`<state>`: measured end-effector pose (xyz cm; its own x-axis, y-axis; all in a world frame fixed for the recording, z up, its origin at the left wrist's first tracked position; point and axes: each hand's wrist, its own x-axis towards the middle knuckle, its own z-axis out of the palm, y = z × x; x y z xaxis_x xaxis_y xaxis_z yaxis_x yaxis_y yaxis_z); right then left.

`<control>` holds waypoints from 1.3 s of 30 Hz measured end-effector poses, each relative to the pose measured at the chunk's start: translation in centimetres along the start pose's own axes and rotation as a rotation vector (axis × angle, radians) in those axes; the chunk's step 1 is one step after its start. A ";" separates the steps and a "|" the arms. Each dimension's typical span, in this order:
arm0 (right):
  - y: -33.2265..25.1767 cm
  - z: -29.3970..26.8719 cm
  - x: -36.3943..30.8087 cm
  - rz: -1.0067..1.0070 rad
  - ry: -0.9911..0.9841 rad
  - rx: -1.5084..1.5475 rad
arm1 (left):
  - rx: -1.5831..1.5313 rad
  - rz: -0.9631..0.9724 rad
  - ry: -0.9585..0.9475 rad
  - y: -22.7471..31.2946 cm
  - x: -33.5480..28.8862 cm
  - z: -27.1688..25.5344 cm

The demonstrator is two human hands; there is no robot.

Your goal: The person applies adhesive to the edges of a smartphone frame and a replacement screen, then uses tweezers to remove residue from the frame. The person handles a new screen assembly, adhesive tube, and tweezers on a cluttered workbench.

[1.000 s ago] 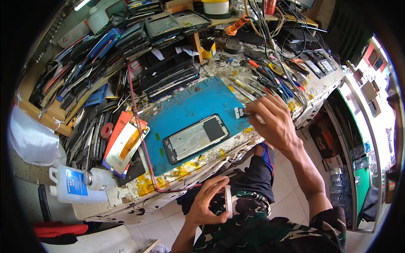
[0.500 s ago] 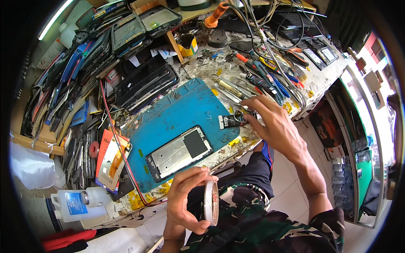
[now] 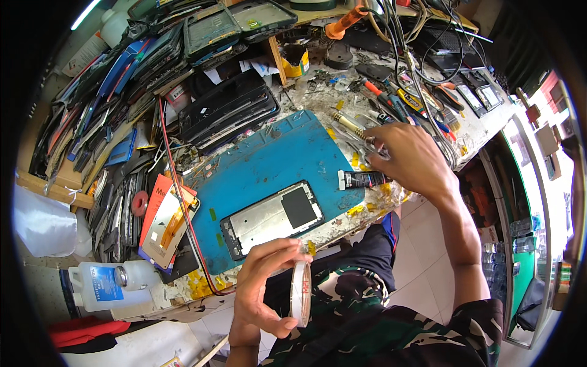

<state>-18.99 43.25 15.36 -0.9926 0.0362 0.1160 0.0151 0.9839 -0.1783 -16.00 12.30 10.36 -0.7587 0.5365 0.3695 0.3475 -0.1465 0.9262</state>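
Observation:
Upright in my left hand [image 3: 260, 293] is a roll of clear tape [image 3: 298, 293], pinched by its rim between thumb and fingers. My right hand [image 3: 413, 159] reaches over the tools at the bench's right side, its fingers curled around something thin and shiny that they mostly hide. Close to those fingers lies a brass-coloured pen-like tool [image 3: 348, 123]. Below them a black tube with a white cap [image 3: 361, 179] rests at the mat's right edge. A phone frame [image 3: 263, 221], silver with a black patch, lies flat on the blue mat [image 3: 257, 165].
Pliers and screwdrivers [image 3: 397, 104] crowd the right back under hanging cables [image 3: 409, 55]. Stacked phone parts [image 3: 104, 116] fill the left. Black casings [image 3: 229, 110] sit behind the mat. A white jug [image 3: 101, 286] stands at the lower left, and a red cable [image 3: 177, 196] crosses the mat's left edge.
My right hand has moved from beside the black tube up toward the brass-coloured tool, uncovering more of the tube. My left hand still holds the tape roll. The whole view has shifted slightly.

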 end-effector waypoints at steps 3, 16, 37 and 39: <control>0.7 -1.4 -1.8 -0.076 0.116 0.389 | -0.023 -0.040 -0.026 0.4 0.0 -0.6; -3.4 6.3 -8.5 -0.502 -0.646 1.325 | -0.269 -0.206 -0.304 1.9 1.4 -1.3; -1.6 2.8 -7.7 -0.440 -0.614 1.051 | -0.011 -0.060 0.017 1.0 -1.0 -2.1; 0.2 1.1 -7.5 -0.236 -0.339 0.897 | 0.003 0.136 -0.013 0.8 -0.5 -4.4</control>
<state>-11.69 42.99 13.38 -0.9425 -0.3339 -0.0168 -0.1460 0.4563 -0.8778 -17.76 8.20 11.25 -0.6972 0.5223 0.4910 0.4484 -0.2166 0.8672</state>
